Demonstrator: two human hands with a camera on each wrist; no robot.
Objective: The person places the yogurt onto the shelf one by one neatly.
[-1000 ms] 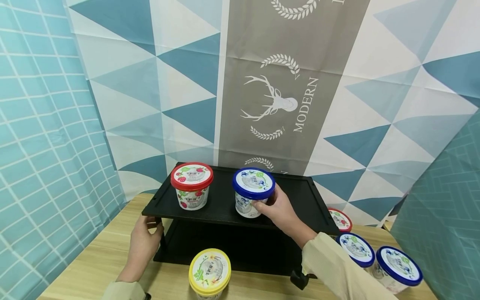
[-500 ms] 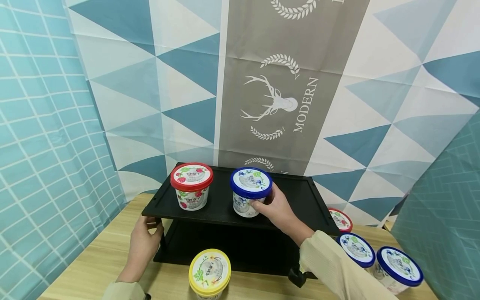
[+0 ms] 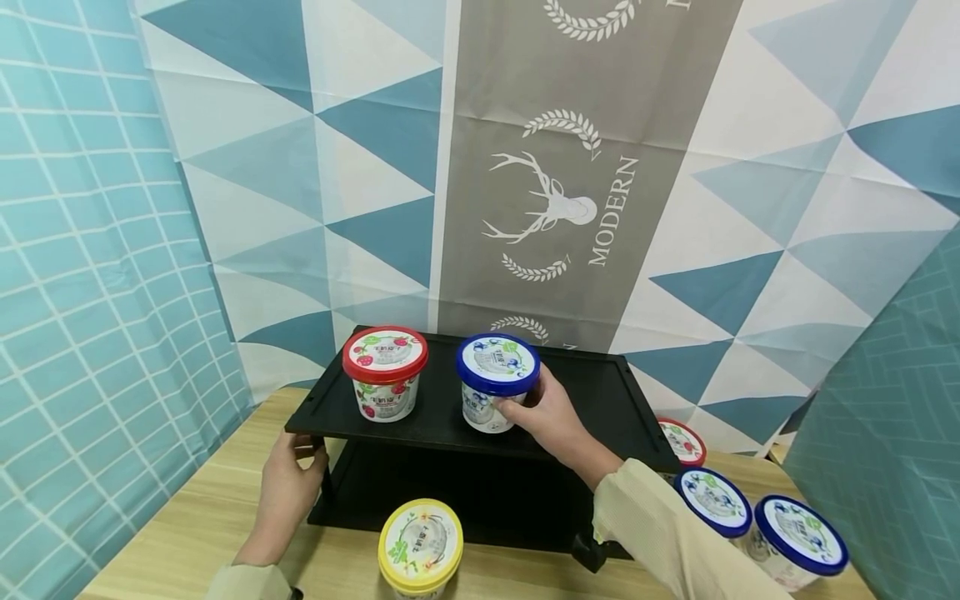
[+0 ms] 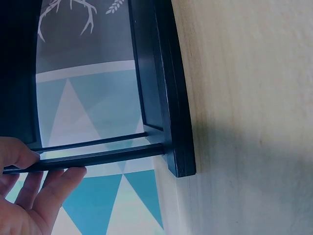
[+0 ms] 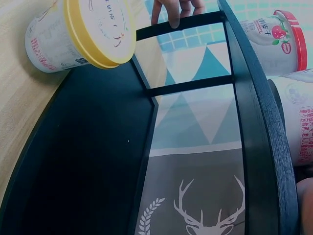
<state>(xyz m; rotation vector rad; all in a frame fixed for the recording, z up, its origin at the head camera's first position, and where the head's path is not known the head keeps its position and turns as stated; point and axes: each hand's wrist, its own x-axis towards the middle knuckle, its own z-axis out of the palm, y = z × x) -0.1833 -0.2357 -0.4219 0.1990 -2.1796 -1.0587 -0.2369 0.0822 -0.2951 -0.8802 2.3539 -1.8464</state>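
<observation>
A black two-tier shelf [image 3: 585, 400] stands on the wooden table. My left hand [image 3: 288, 487] grips its front left post [image 4: 107, 157], thumb on one side and fingers on the other in the left wrist view. On the top tier, my right hand [image 3: 555, 421] holds a blue-lidded tub [image 3: 498, 364] upright by its right side; the fingers behind it are hidden. Left of it sits a red-lidded tub [image 3: 385, 354], a small gap between them. In the right wrist view, only a bit of the right hand [image 5: 305, 200] shows beside the white tub wall [image 5: 299, 117].
A yellow-lidded tub [image 3: 420, 546] stands on the table [image 3: 187, 533] before the shelf. Right of the shelf are two blue-lidded tubs, one nearer [image 3: 801, 533] and one farther [image 3: 712, 500], plus a red-lidded tub [image 3: 682, 442] partly hidden. A patterned cloth [image 3: 375, 167] hangs behind.
My right hand has shifted the blue-lidded tub slightly left along the top tier, toward the red-lidded tub. The left hand keeps its place on the post.
</observation>
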